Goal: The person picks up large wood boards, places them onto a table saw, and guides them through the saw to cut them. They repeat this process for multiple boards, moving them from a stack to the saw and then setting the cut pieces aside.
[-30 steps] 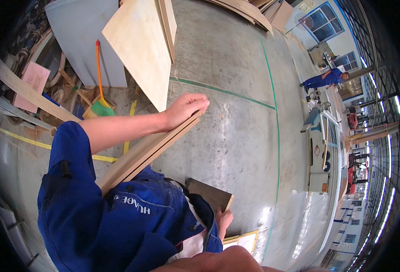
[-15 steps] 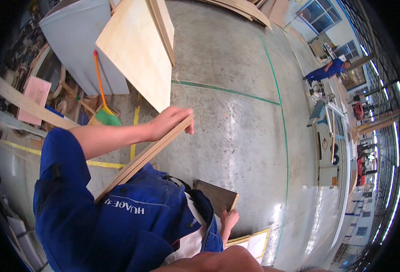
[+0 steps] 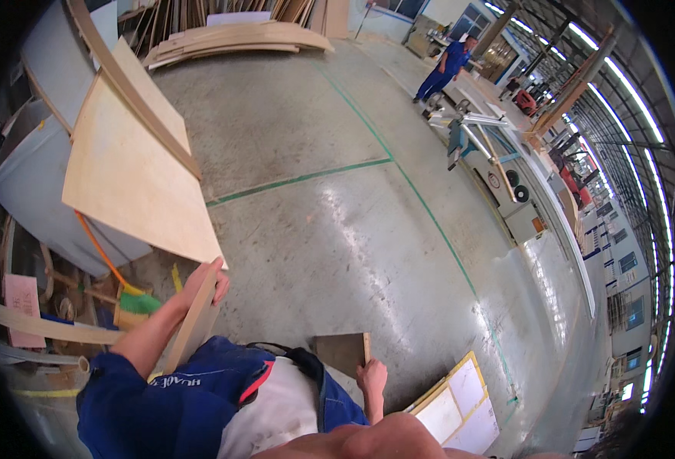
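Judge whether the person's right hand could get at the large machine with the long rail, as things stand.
Almost certainly not: the right hand is gripping the edge of a dark panel, and a broad stretch of floor separates it from the machine.

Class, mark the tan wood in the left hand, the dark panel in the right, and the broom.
Tan wood (image 3: 190,325): head view, on its narrow edge.
Dark panel (image 3: 341,350): head view, on its broad face.
Broom (image 3: 102,251): head view, on its orange handle.
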Demonstrator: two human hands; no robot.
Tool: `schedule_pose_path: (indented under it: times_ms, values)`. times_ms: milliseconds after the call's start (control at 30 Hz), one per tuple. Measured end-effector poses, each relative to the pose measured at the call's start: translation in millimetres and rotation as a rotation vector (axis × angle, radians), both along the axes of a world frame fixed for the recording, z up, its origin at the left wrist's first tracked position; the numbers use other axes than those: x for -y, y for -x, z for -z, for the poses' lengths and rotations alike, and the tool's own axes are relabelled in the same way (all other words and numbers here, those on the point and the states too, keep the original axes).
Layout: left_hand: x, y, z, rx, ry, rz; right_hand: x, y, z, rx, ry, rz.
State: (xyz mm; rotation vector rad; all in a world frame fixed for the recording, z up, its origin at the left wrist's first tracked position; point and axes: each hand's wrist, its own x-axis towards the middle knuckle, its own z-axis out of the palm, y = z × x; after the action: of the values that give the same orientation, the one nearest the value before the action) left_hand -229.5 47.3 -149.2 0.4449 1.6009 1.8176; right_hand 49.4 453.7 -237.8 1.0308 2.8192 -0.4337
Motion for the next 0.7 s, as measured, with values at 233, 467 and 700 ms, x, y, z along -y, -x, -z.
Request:
schedule_pose_path:
  times_ms: [233,467,700]
  values:
    - [-44.8,-0.5,-7.7,-0.038,-0.028,-0.072,-50.8,13.1,-3.4,-0.179,0.072,0.064]
    - [-125.9,48.5,-1.9,-0.027,-0.098,0.03,-121.5,23.7,8.9,-0.201,0.087,0.157]
    - [-209.4,144.8,-0.2,-0.022,-0.092,0.023,-188.3,49.4,9.1,-0.053,0.041,0.26]
